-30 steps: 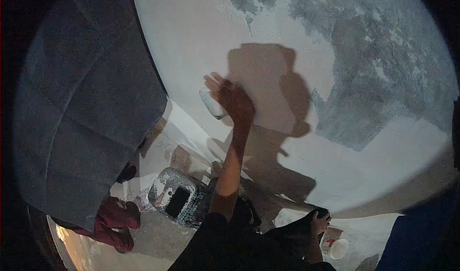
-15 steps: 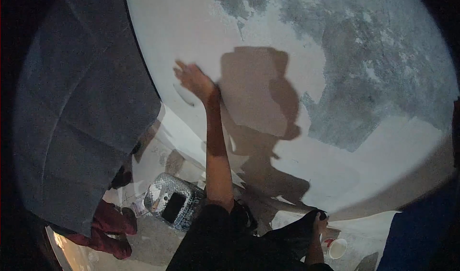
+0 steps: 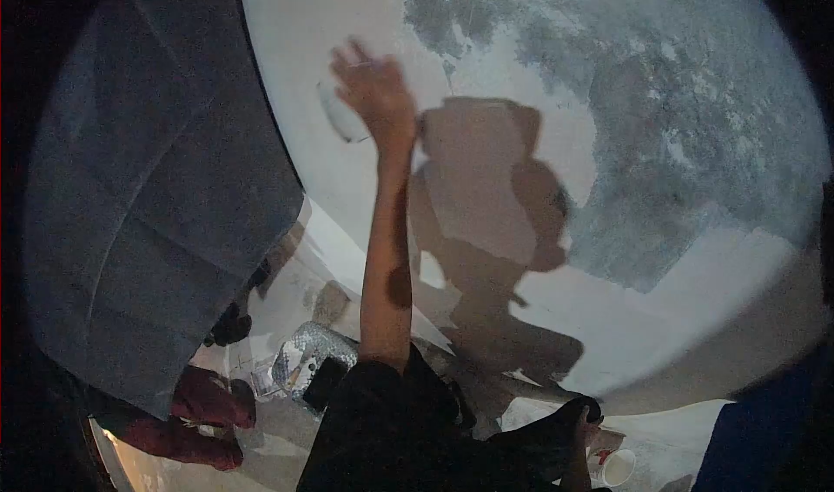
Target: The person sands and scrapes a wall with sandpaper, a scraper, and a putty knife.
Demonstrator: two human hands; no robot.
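My left hand (image 3: 375, 92) is raised against the white, curved-looking wall (image 3: 304, 23), its fingers spread and blurred. A pale thin piece (image 3: 341, 115) with a dark lower edge shows at its lower left, under the palm; its exact shape is unclear. My right hand (image 3: 589, 424) is low at the right, its fingers closed on the edge of black cloth (image 3: 539, 435), which joins the dark clothing on my body. Just below that hand stands a white cup (image 3: 618, 468) with a red mark beside it.
Grey patches (image 3: 634, 170) mark the upper right of the wall, and my shadow falls across its middle. A dark panel (image 3: 148, 179) fills the left. Below are a speckled container (image 3: 304, 357) and a person's dark red trouser legs (image 3: 208, 401). Dark blue material (image 3: 764, 422) is at lower right.
My left hand has moved up and slightly right along the wall, and the pale piece has moved up with it. The view has shifted slightly; my right hand still grips the cloth.
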